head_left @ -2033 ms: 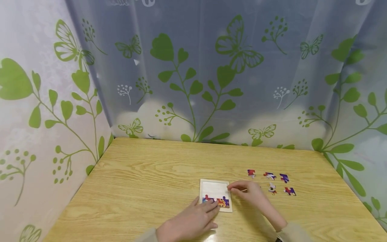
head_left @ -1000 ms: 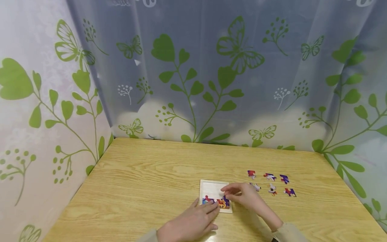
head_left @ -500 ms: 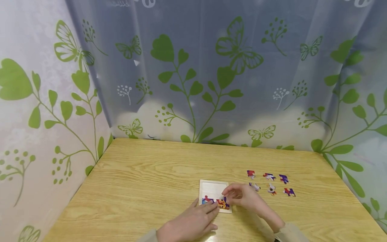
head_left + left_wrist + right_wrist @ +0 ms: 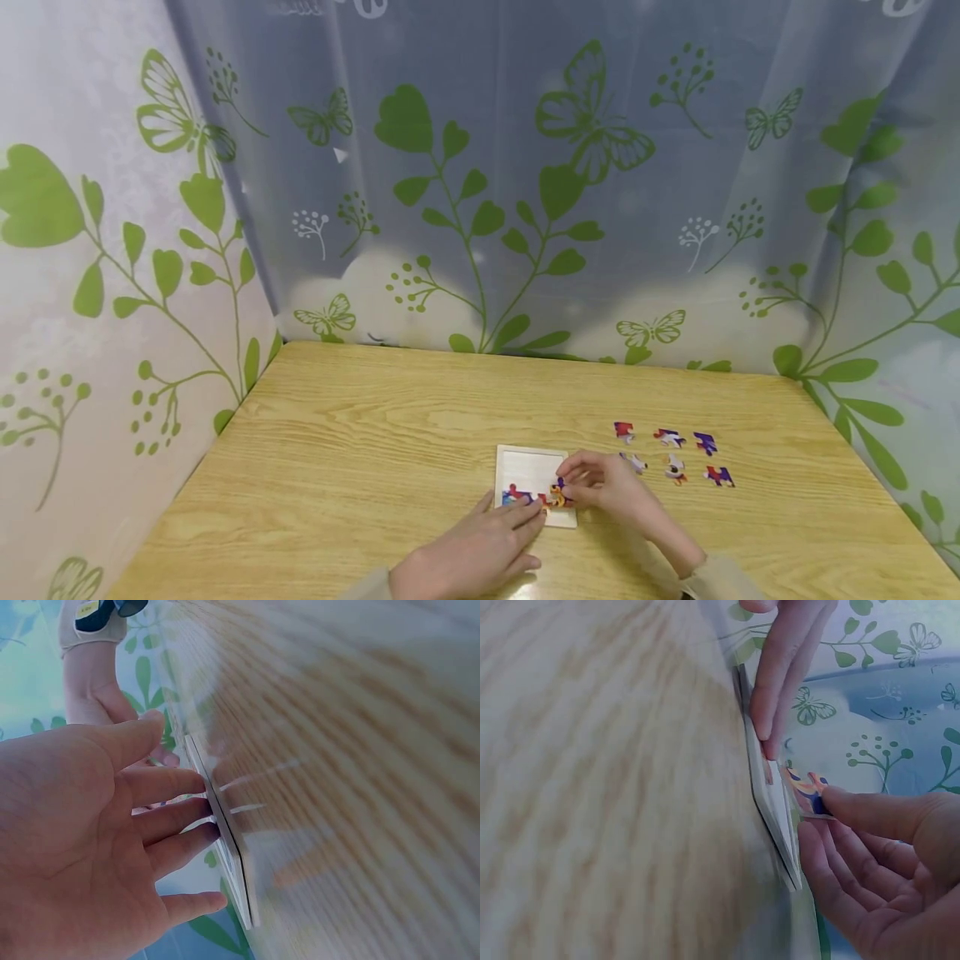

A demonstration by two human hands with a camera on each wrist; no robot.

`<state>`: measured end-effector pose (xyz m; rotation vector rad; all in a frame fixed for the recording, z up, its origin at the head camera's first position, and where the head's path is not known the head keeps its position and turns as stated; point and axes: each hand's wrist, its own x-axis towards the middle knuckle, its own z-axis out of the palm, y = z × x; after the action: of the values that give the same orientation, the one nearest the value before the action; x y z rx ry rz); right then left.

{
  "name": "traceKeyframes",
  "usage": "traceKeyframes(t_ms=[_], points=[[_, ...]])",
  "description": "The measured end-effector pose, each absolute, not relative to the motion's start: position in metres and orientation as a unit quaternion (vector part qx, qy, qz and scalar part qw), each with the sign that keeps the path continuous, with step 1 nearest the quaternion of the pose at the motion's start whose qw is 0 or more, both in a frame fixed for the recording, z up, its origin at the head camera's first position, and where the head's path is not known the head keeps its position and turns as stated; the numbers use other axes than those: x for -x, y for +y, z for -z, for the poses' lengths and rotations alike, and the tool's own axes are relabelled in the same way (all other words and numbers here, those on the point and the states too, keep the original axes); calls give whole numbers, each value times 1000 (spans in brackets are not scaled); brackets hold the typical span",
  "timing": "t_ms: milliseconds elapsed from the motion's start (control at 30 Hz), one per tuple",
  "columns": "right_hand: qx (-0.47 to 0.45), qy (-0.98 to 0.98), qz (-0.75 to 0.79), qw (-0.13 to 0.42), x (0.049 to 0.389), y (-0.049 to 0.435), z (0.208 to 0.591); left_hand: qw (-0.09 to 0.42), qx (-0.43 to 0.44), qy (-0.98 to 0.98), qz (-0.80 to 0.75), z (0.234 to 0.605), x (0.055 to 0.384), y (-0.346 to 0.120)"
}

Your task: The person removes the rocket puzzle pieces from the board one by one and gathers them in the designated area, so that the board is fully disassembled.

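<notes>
A small pale wooden puzzle tray [image 4: 532,461] lies on the table with colourful jigsaw pieces [image 4: 516,495] along its near part. My left hand [image 4: 480,542] rests with straight fingers on the tray's near edge and those pieces, partly covering them. Between thumb and fingers, my right hand [image 4: 609,490] pinches an orange and purple puzzle piece [image 4: 808,793], tilted up above the tray's near right corner. In the left wrist view, the left fingertips [image 4: 196,783] touch the tray's rim.
To the right of the tray, several loose puzzle pieces lie in two rows, among them a red one [image 4: 623,431] and a purple one [image 4: 704,442]. The wood-grain table [image 4: 360,450] meets a leaf-and-butterfly curtain [image 4: 480,208] at the back and sides.
My right hand has moved left from the tray's right rim and raised the orange and purple puzzle piece out of the near right corner, baring the tray there. The left hand has stayed put.
</notes>
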<state>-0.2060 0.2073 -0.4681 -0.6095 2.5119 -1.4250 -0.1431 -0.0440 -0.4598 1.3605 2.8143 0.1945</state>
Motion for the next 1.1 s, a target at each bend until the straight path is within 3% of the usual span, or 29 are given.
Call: traceKeyframes(t_ms=[200,1100], points=[[141,833,526,92,207,216,463,10,-436,897,-68,460,143,-44],[45,867,496,31,198,301,456,14,-442,895,-68,458,142,-46]])
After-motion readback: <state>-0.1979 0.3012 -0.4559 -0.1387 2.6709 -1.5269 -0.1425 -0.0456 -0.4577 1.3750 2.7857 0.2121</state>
